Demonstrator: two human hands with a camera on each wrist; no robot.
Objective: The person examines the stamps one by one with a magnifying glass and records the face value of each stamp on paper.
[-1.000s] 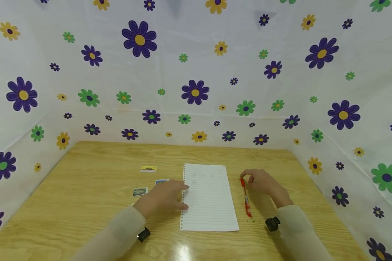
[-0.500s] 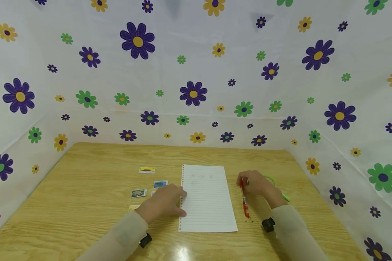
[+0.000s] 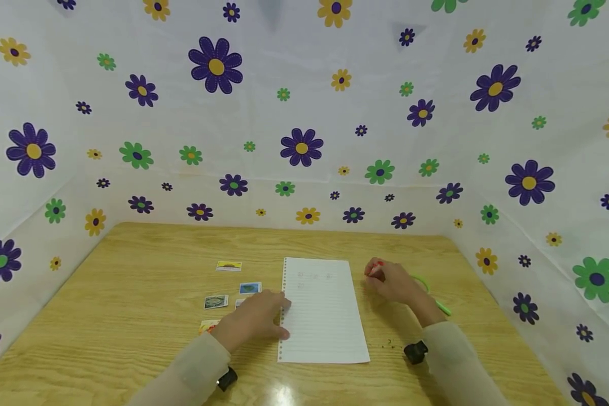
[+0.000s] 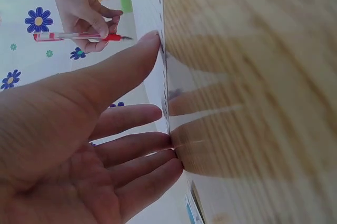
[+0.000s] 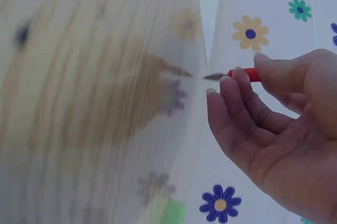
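Note:
A sheet of lined paper with punched holes down its left edge lies mid-table, faint pencil-like marks near its top. My left hand rests at that left edge, its fingers extended and the thumb on the holes. To the right of the sheet, my right hand pinches a red pen between thumb and fingers. In the right wrist view the pen's bare tip and red grip show, the tip a little above the table. The hand hides most of the pen in the head view.
Several small picture cards lie left of the paper, among them a yellow one and a blue one; the left hand partly covers others. A thin green item lies behind the right wrist. Dark crumbs dot the table. Flowered cloth encloses the table.
My right hand has lifted the red pen off the table, where it lay beside the paper, and now holds it tip down. The left hand has settled slightly lower along the paper's edge.

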